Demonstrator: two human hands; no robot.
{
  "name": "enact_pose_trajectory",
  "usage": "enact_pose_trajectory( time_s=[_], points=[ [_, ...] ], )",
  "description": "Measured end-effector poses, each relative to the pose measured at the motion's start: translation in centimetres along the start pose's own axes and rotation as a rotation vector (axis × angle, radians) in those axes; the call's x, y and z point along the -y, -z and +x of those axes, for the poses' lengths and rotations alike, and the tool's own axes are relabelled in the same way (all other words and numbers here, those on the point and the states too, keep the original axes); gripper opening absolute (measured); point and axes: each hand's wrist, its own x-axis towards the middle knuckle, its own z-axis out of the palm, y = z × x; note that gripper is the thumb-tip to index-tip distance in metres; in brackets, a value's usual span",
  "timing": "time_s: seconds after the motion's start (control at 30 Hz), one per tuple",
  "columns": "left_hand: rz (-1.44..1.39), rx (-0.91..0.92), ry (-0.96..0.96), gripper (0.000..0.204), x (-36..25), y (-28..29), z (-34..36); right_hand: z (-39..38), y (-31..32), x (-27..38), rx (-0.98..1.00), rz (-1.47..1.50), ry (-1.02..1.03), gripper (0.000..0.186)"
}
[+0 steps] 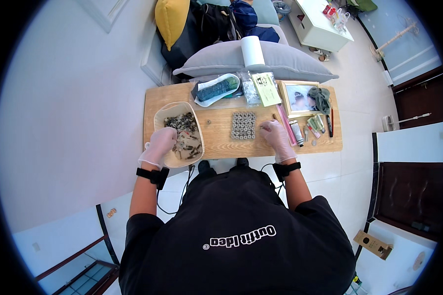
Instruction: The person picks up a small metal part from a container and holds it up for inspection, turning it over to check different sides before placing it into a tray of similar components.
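My left hand (162, 143), in a thin translucent glove, reaches over the near left side of a cream basket (158, 118). Its fingers are drawn together above a heap of small metal pieces (182, 121); anything in them is too small to make out. My gloved right hand (276, 137) rests just right of a square block of round grey pieces set in rows (243, 126). Those fingers are curled in a pinch, and what they hold is unclear. One loose round piece (208, 121) lies between the basket and the block.
On the wooden table (216, 145) stand a white tray with a dark green bundle (217, 90), plastic bags, a yellow-green card (266, 89) and a framed photo (300, 98). A tube (296, 132), pens and small packets lie at right. Behind is a grey cushion (290, 66) with a white roll (252, 51).
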Motion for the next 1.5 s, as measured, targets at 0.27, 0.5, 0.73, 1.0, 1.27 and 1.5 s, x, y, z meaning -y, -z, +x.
enact_pose_trajectory(
  time_s=[0.27,0.5,0.73,1.0,1.27,1.5],
  points=[
    [-0.109,-0.078,0.11,0.008,-1.7,1.1,-3.1,0.2,1.1,3.1,-0.107,-0.015,0.134,0.021],
    [-0.212,-0.097,0.148,0.009,-2.5,1.1,-4.2,1.0,0.1,3.9,-0.143,-0.142,0.16,0.012],
    [-0.24,-0.103,0.122,0.009,-1.6,0.5,-4.4,1.2,0.7,3.3,-0.17,0.05,0.114,0.013],
    [-0.252,-0.049,0.155,0.012,-1.5,0.4,-4.7,0.6,9.0,4.2,-0.058,-0.401,0.144,0.018],
    [-0.283,-0.104,0.071,0.011,-1.0,-0.8,-4.1,0.1,2.7,-0.9,-0.144,0.483,-0.066,0.025],
    [-0.314,-0.095,0.075,0.01,-1.3,-0.7,-4.6,0.0,0.2,0.6,-0.014,-0.008,0.081,0.029]
  ],
)
